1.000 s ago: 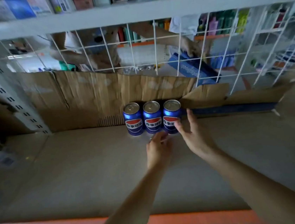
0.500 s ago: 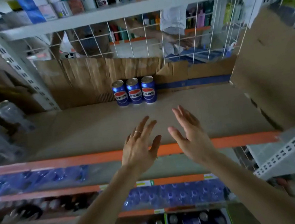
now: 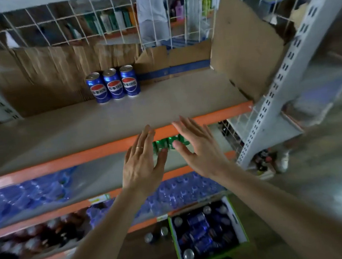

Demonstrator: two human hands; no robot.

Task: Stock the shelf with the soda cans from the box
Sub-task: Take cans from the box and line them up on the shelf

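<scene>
Three blue soda cans [image 3: 113, 83] stand tight together at the back of the shelf [image 3: 163, 106] — labels outward (presumably for display) — while the left hand [image 3: 143, 164] and right hand [image 3: 200, 149], both spread and empty, hover above the box [image 3: 207, 233] of cans on the floor.

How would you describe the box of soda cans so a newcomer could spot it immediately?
Start at the orange-edged shelf holding three upright blue cans, then look down to the floor in front of the shelving. There sits the box, open-topped and holding blue cans lying jumbled. Its bright green walls set it apart from the brown cardboard on the shelf.
</scene>
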